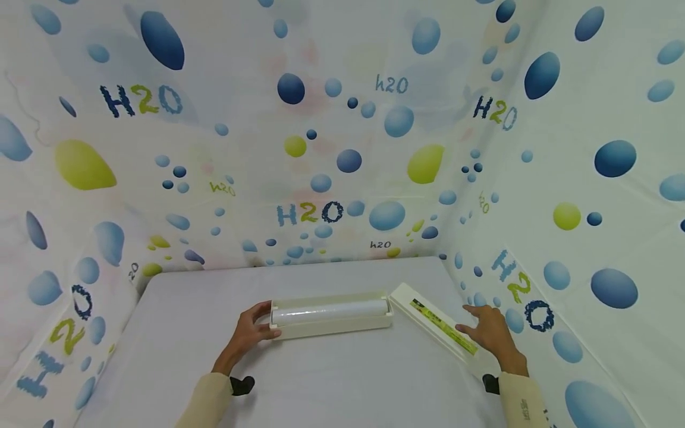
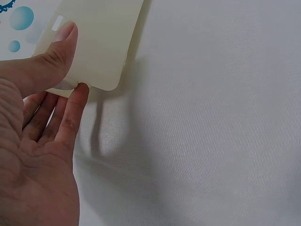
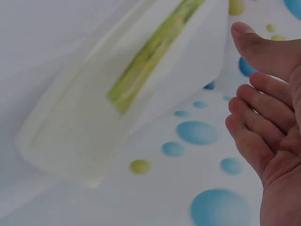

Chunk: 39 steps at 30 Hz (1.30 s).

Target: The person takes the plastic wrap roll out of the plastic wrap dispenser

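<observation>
A long cream cling film dispenser box (image 1: 342, 330) lies on the table with its top off, a shiny clear roll of film (image 1: 332, 311) inside. My left hand (image 1: 249, 327) grips the box's left end. In the left wrist view, its thumb lies against the box (image 2: 101, 47) and the fingers curl under the end. To the right, the long cream lid (image 1: 409, 297) with a green label (image 1: 444, 327) lies slanted, its far end close to the box's right end. My right hand (image 1: 489, 330) is beside the lid, thumb and fingers spread and holding nothing; the right wrist view shows them apart from the lid (image 3: 70, 127).
A white cloth covers the table (image 1: 299, 380). White sheeting (image 1: 246, 77) with blue and green drops and H2O lettering hangs at the back and both sides. The right-hand sheeting (image 1: 583, 249) comes close to my right hand.
</observation>
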Each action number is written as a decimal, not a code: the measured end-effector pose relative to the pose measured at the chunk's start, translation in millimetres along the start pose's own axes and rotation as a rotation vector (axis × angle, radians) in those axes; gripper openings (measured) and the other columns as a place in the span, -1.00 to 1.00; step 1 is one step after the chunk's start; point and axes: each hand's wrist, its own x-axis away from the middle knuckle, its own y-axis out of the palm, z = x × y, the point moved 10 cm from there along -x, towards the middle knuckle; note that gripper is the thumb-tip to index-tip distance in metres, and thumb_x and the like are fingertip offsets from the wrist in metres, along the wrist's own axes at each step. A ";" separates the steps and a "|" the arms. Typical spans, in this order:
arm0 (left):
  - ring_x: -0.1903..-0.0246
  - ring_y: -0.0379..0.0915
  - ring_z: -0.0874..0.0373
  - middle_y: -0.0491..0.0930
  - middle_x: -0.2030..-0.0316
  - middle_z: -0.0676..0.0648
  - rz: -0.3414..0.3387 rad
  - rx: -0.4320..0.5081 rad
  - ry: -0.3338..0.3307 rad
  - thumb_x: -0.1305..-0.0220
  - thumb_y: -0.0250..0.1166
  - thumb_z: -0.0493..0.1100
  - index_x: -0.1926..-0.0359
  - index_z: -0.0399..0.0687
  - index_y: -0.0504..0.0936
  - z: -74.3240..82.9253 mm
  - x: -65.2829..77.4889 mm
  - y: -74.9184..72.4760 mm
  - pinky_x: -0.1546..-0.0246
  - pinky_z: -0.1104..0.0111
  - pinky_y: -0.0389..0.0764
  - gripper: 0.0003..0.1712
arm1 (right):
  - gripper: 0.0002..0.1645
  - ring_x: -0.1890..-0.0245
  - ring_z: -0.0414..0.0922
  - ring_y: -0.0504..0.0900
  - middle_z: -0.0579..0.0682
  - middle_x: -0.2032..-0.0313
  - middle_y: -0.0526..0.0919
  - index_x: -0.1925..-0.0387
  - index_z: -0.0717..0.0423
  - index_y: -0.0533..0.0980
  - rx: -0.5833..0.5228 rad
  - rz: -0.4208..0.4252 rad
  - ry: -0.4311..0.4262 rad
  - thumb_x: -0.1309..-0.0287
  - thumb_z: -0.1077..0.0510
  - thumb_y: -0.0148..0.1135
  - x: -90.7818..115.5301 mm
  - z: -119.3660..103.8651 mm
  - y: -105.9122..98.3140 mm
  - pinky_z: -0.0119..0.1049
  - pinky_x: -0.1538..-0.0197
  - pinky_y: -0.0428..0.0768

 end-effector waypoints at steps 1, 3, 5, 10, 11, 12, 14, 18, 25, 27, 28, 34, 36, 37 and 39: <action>-0.53 0.35 -0.40 0.41 -0.54 -0.42 0.002 -0.004 -0.004 -0.18 0.66 -0.29 -0.58 -0.33 0.34 0.3 -0.2 -0.4 -0.39 -0.01 0.68 0.02 | -0.25 0.02 0.37 0.80 0.49 -0.10 0.75 -0.23 0.41 0.66 -0.013 0.008 -0.025 -0.09 0.08 0.71 -6.6 -7.8 -2.5 0.32 -0.01 0.81; -0.54 0.35 -0.41 0.41 -0.54 -0.42 0.007 -0.010 -0.007 -0.18 0.66 -0.29 -0.58 -0.33 0.34 1.0 -0.5 -1.3 -0.39 -0.03 0.67 0.02 | -0.29 0.12 0.32 0.80 0.45 0.02 0.80 -0.20 0.37 0.69 -0.037 0.012 -0.070 -0.08 0.09 0.72 -21.6 -24.4 -6.8 0.16 0.13 0.82; -0.53 0.35 -0.42 0.41 -0.54 -0.43 0.012 -0.010 -0.007 -0.18 0.66 -0.30 -0.57 -0.34 0.34 1.5 -1.1 -2.3 -0.39 -0.03 0.67 0.02 | -0.31 0.20 0.27 0.78 0.38 0.14 0.82 -0.20 0.32 0.71 -0.058 0.008 -0.100 -0.07 0.10 0.72 -37.1 -41.0 -10.2 -0.01 0.24 0.76; -0.52 0.37 -0.40 0.43 -0.52 -0.42 0.029 0.001 -0.008 -0.14 0.68 -0.31 -0.57 -0.33 0.36 0.0 -3.1 -3.3 -0.37 0.08 0.70 0.03 | -0.32 0.11 0.31 0.82 0.31 0.15 0.85 -0.21 0.28 0.72 -0.112 -0.013 -0.186 -0.06 0.12 0.73 -70.3 -86.8 -15.7 -0.07 0.23 0.77; -0.51 0.38 -0.40 0.44 -0.51 -0.43 0.028 0.002 -0.003 -0.14 0.68 -0.31 -0.56 -0.35 0.36 0.2 -3.1 -2.8 -0.36 0.11 0.71 0.03 | -0.32 0.04 0.33 0.82 0.31 0.04 0.85 -0.21 0.28 0.72 -0.120 -0.014 -0.207 -0.06 0.13 0.73 -75.1 -96.2 -16.2 -0.01 0.16 0.82; -0.50 0.39 -0.39 0.45 -0.51 -0.42 0.030 0.008 -0.006 -0.13 0.69 -0.31 -0.56 -0.34 0.36 -0.1 -2.9 -2.5 -0.36 0.13 0.72 0.03 | -0.32 0.01 0.35 0.82 0.31 0.01 0.85 -0.22 0.28 0.72 -0.135 -0.021 -0.224 -0.06 0.14 0.73 -79.4 -105.0 -15.7 0.07 0.10 0.85; -0.49 0.41 -0.39 0.46 -0.49 -0.42 0.040 0.013 -0.012 -0.11 0.69 -0.31 -0.55 -0.34 0.38 -0.6 -1.8 -2.7 -0.35 0.16 0.73 0.03 | -0.32 -0.04 0.36 0.81 0.33 -0.15 0.79 -0.22 0.29 0.72 -0.155 -0.033 -0.263 -0.05 0.16 0.73 -87.1 -121.7 -13.1 0.20 -0.03 0.85; -0.47 0.43 -0.37 0.49 -0.47 -0.42 0.054 0.008 -0.017 -0.10 0.70 -0.31 -0.54 -0.35 0.39 0.5 1.9 -4.1 -0.34 0.14 0.74 0.03 | -0.31 -0.05 0.33 0.81 0.31 -0.13 0.81 -0.22 0.29 0.71 -0.163 -0.082 -0.332 -0.05 0.17 0.74 -99.1 -150.0 -0.7 0.24 -0.10 0.83; -0.49 0.41 -0.37 0.47 -0.50 -0.40 0.047 0.007 -0.019 -0.15 0.69 -0.25 -0.56 -0.33 0.37 2.5 -0.9 0.3 -0.38 0.10 0.70 0.03 | -0.32 -0.01 0.24 0.82 0.22 -0.09 0.85 -0.20 0.21 0.75 -0.132 -0.140 -0.335 0.01 0.17 0.77 -110.9 -173.6 17.9 0.19 -0.09 0.84; -0.49 0.41 -0.37 0.46 -0.50 -0.41 0.045 0.024 -0.021 -0.16 0.68 -0.27 -0.56 -0.34 0.37 3.0 -2.1 1.4 -0.39 0.10 0.69 0.02 | -0.32 0.01 0.20 0.82 0.19 -0.07 0.86 -0.18 0.19 0.76 -0.122 -0.153 -0.342 0.03 0.17 0.78 -112.3 -178.3 22.5 0.17 -0.08 0.84; -0.50 0.41 -0.37 0.46 -0.51 -0.41 0.050 0.030 -0.027 -0.15 0.68 -0.28 -0.56 -0.33 0.37 2.2 -2.5 1.4 -0.39 0.09 0.69 0.03 | -0.32 0.02 0.18 0.81 0.18 -0.06 0.86 -0.18 0.19 0.76 -0.114 -0.162 -0.349 0.03 0.17 0.78 -112.7 -180.7 25.1 0.16 -0.08 0.84; -0.52 0.39 -0.37 0.46 -0.51 -0.40 0.054 0.043 -0.032 -0.14 0.69 -0.28 -0.57 -0.33 0.36 1.0 -0.5 1.7 -0.42 0.00 0.65 0.04 | -0.32 -0.02 0.22 0.81 0.20 -0.07 0.85 -0.15 0.26 0.76 -0.119 -0.228 -0.372 0.06 0.21 0.79 -111.3 -185.9 46.1 0.17 -0.11 0.81; -0.51 0.39 -0.38 0.46 -0.50 -0.42 0.053 0.051 -0.023 -0.13 0.69 -0.30 -0.56 -0.35 0.37 1.8 -0.6 1.5 -0.43 -0.03 0.64 0.04 | -0.32 -0.07 0.26 0.80 0.22 -0.08 0.85 -0.15 0.28 0.75 -0.136 -0.255 -0.366 0.07 0.24 0.79 -111.2 -184.6 54.4 0.19 -0.14 0.80; -0.51 0.39 -0.38 0.46 -0.50 -0.42 0.052 0.050 -0.019 -0.13 0.69 -0.30 -0.56 -0.35 0.37 2.1 -1.1 1.4 -0.43 -0.02 0.64 0.03 | -0.33 -0.07 0.28 0.80 0.23 -0.08 0.85 -0.14 0.29 0.75 -0.135 -0.266 -0.374 0.07 0.25 0.79 -111.0 -185.0 58.3 0.18 -0.13 0.81; -0.50 0.40 -0.39 0.46 -0.49 -0.43 0.050 0.043 -0.010 -0.14 0.68 -0.29 -0.56 -0.36 0.36 2.8 -1.3 1.0 -0.41 -0.01 0.65 0.03 | -0.33 -0.06 0.28 0.81 0.24 -0.07 0.85 -0.14 0.30 0.75 -0.138 -0.286 -0.378 0.08 0.27 0.78 -110.4 -185.6 66.2 0.16 -0.12 0.83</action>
